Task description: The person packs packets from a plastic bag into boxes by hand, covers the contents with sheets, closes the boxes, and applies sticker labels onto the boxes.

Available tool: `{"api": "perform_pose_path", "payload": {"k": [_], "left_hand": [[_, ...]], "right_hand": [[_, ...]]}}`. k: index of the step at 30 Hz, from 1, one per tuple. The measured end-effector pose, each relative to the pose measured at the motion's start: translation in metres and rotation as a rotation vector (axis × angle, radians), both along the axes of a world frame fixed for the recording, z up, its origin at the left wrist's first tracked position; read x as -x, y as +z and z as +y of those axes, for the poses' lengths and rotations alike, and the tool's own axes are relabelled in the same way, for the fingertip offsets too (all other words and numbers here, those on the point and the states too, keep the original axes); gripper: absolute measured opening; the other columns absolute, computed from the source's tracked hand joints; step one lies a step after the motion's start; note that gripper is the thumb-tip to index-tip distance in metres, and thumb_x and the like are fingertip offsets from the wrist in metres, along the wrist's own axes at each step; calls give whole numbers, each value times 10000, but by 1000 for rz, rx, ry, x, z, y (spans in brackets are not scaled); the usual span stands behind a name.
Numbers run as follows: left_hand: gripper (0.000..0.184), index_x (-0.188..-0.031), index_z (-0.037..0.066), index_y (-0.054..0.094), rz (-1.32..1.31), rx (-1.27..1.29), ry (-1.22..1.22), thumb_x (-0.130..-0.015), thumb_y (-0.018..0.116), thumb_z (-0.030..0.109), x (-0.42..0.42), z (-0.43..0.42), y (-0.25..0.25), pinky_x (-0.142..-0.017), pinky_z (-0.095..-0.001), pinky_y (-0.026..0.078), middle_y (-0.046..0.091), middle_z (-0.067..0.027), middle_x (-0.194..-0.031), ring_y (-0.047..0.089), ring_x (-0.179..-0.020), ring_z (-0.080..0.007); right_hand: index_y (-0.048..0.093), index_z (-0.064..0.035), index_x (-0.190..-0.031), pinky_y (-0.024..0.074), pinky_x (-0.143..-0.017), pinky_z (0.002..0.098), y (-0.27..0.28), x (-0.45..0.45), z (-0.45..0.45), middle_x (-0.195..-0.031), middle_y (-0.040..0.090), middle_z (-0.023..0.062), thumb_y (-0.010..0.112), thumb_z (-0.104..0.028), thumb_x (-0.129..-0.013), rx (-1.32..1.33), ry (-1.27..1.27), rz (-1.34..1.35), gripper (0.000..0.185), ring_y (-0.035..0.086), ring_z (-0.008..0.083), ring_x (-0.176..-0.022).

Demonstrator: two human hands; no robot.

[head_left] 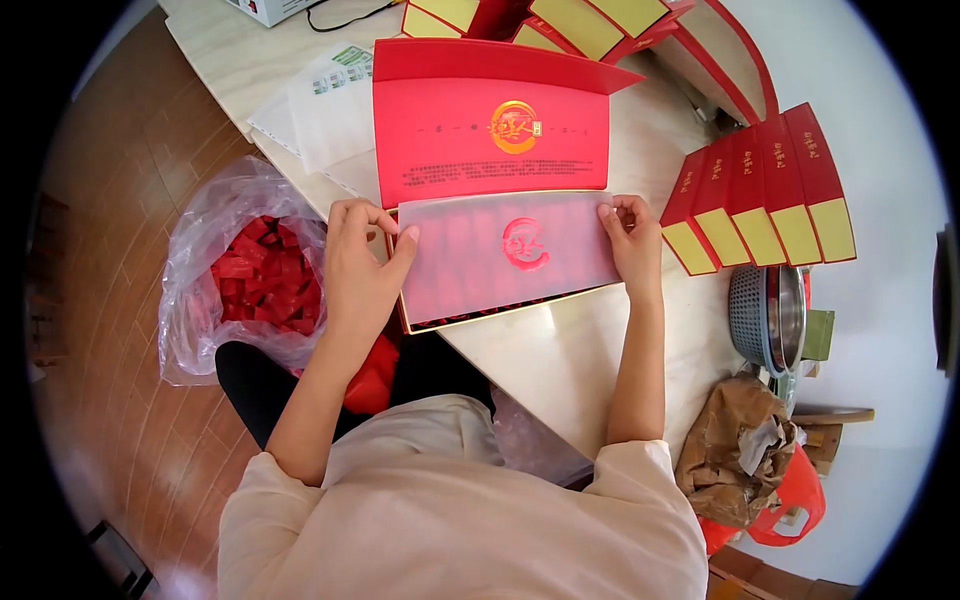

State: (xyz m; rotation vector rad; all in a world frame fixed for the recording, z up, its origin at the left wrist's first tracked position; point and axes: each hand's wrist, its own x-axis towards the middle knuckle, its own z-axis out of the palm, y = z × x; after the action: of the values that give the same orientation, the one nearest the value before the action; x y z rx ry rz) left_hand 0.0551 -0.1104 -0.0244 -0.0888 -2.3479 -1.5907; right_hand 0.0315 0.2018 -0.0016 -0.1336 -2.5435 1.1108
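Note:
A red gift box [440,125] stands open on the table in front of me, its lid raised at the far side with a gold round emblem and printed text. Over the box's tray lies a translucent sheet [450,275] with a red round emblem; rows of red pieces show dimly through it. My left hand [362,255] pinches the sheet's left edge between thumb and fingers. At the upper right corner, my right hand [635,240] pinches the same sheet. A dark strip of the box's contents shows along the near edge.
Left of the table, a clear plastic bag [190,270] holds many small red packets [265,275]. Several red and yellow boxes [770,190] stand at the right. White papers [325,115] lie at the far left. A grey basket [750,320] and brown paper bag [735,450] are at the right.

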Motion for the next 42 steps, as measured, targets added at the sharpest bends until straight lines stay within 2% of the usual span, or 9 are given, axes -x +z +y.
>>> {"api": "perform_pose_path", "payload": {"k": [12, 24, 25, 33, 34, 36, 38, 41, 42], "left_hand": [[617, -1295, 32, 356, -186, -349, -50, -792, 701, 127, -8, -3, -13, -948, -404, 427, 435, -151, -1230, 477, -1138, -251], [523, -1350, 6, 338, -174, -452, -63, -908, 571, 161, 14, -4, -1, -1039, -379, 360, 438, -173, -1317, 433, -1238, -254], [534, -1410, 19, 316, -160, -429, -93, -991, 426, 331, 16, 1, 8, -1090, -357, 273, 411, -173, -1390, 375, -1310, -245], [799, -1421, -26, 311, -67, -816, -347, -957, 251, 622, 27, -3, 75, -1110, -377, 280, 509, -205, -1316, 470, -1252, -248], [804, -1403, -38, 345, -164, -856, -764, -957, 236, 622, 28, -21, 71, -1098, -382, 300, 582, -215, -1226, 492, -1236, -248], [749, -1409, -19, 353, -209, -261, -707, -967, 277, 582, 11, -19, 71, -1101, -390, 290, 627, -191, -1177, 473, -1267, -255], [672, -1417, 18, 361, -339, -29, -663, -961, 372, 512, -10, 0, 66, -1120, -421, 239, 546, -189, -1311, 410, -1326, -280], [683, -1407, 43, 384, 97, 759, -624, -881, 556, 444, -28, 20, 48, -1128, -518, 153, 312, -197, -1487, 259, -1407, -280], [683, -1407, 43, 384, 95, 759, -601, -881, 556, 444, -32, 25, 46, -1128, -518, 153, 312, -197, -1487, 259, -1407, -280]], "right_hand": [[542, -11, -1044, 363, -585, 200, 1, 2, 5, -729, 437, -42, 665, -126, -873, 223, 38, -122, 241, 401, 46, -651], [571, -42, -1107, 408, -691, 223, 5, 1, 19, -860, 561, -6, 480, -310, -989, 492, 22, -277, 306, 487, 66, -729], [574, -43, -1106, 409, -682, 231, 6, 0, 20, -873, 570, 9, 414, -348, -1006, 501, 22, -261, 359, 490, 82, -723], [565, -12, -1095, 435, -687, 276, 10, 3, 58, -911, 606, 64, 355, -386, -1011, 750, 41, 79, 438, 547, 136, -761], [565, -16, -1075, 432, -706, 288, 20, 3, 49, -899, 604, 66, 328, -388, -1017, 794, -71, 225, 445, 545, 141, -777], [561, -21, -1048, 426, -718, 296, 25, -4, 72, -887, 599, 68, 302, -384, -1023, 828, 8, 212, 447, 541, 147, -781], [555, -26, -1033, 420, -720, 299, 28, -7, 80, -867, 593, 68, 295, -380, -1025, 861, 4, 215, 440, 537, 156, -767], [559, -25, -1022, 412, -709, 306, 25, -8, 80, -840, 584, 69, 310, -398, -1023, 858, 6, 183, 449, 533, 166, -760], [559, -25, -1022, 412, -709, 306, 21, -10, 79, -840, 584, 69, 310, -398, -1023, 858, 29, 179, 449, 533, 166, -760]]}}
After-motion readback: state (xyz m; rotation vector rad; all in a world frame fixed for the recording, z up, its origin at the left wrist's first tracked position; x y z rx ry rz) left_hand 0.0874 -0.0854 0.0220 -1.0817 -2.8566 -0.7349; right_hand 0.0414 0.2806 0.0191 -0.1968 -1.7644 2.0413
